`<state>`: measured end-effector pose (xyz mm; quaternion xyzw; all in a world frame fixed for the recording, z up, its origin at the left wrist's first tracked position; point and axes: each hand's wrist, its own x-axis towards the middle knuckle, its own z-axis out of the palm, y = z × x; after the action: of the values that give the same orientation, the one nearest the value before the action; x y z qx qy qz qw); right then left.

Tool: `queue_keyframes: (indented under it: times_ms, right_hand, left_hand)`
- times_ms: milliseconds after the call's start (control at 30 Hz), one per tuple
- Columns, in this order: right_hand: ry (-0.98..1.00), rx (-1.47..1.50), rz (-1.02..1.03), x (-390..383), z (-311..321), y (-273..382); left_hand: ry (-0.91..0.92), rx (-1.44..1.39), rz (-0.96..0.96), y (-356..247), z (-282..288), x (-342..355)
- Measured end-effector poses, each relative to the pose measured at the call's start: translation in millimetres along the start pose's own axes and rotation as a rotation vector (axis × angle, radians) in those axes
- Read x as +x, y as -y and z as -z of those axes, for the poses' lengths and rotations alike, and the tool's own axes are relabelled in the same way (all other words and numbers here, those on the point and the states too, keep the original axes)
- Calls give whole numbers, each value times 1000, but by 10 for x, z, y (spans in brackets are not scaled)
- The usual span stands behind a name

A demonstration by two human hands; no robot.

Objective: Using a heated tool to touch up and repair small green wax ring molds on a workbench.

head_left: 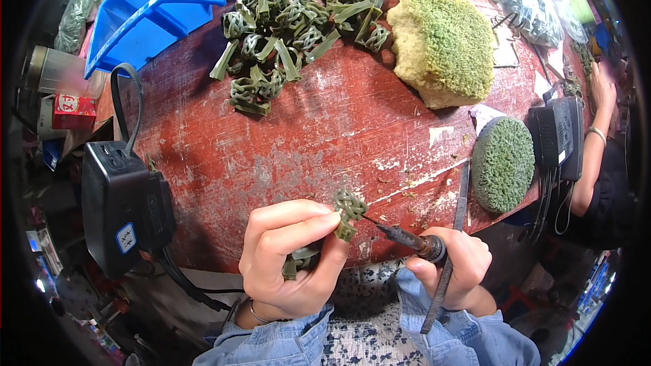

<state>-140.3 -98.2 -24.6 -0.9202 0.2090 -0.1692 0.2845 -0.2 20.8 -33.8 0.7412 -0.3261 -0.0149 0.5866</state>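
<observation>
Between the thumb and fingertips of my left hand [288,251] is a small green openwork ring piece [349,207] with a flat tab. Another green piece [303,257] sits in that palm, partly hidden by the fingers. My right hand [464,264] grips a dark pen-shaped tool [410,238], like a soldering iron, whose thin tip meets or nearly meets the ring's right side. A long flat file [437,301] also runs through the right hand, slanting across it. Beyond my hands, several similar green ring pieces [278,27] lie heaped on the red table [237,142].
A yellow-green sponge-like block [451,44] and a round green textured pad [503,165] lie to the right. Black boxes with cords stand at the left [122,203] and right [556,132]. A blue bin [156,20] is far left. Another person's arm [597,129] shows at far right.
</observation>
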Motion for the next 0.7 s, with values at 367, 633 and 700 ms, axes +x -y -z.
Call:
queue_keyframes:
  times_ms: [367,633,700]
  right_hand:
    - [24,-26,-11,18,4,17]
    - [35,348,-166,-8,94,-23]
    - [32,445,-195,51,98,42]
  left_hand:
    - [-27,6,8,2,0,-6]
    - [91,8,-130,-22,28,24]
    - [106,-13,-147,-40,52,28]
